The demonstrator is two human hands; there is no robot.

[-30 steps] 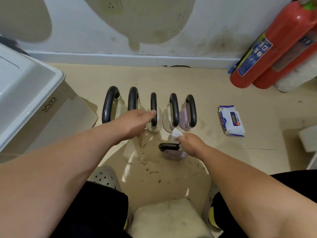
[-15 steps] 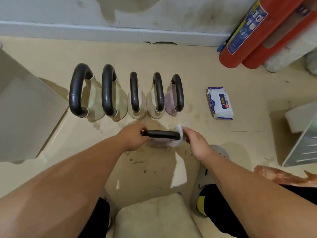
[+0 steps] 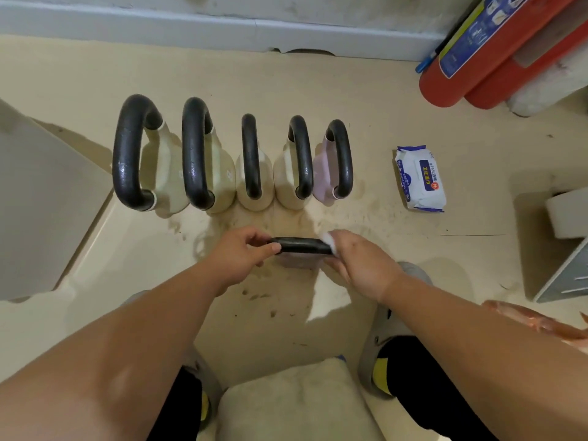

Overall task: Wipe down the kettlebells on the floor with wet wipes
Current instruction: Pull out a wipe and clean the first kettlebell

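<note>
A small pink kettlebell (image 3: 300, 261) with a black handle stands on the floor in front of me. My left hand (image 3: 237, 254) grips the left end of that handle. My right hand (image 3: 358, 264) holds a white wet wipe (image 3: 327, 240) against the handle's right end, and most of the wipe is hidden under the fingers. Behind stands a row of several kettlebells (image 3: 251, 167) with black handles, cream ones on the left and a pink one (image 3: 331, 173) at the right end. A blue and white pack of wet wipes (image 3: 420, 179) lies on the floor to the right.
Two red fire extinguishers (image 3: 496, 52) lean at the wall on the right. A white bin (image 3: 41, 211) stands at the left, and a grey and white box (image 3: 566, 249) at the right edge. A cream cushion (image 3: 292, 405) sits between my feet. The floor (image 3: 286, 300) is dirty and scuffed around the kettlebells.
My left hand came back from the row and took hold of the small kettlebell's handle. My right hand pressed the wipe onto the handle's right end. The view tilted down.
</note>
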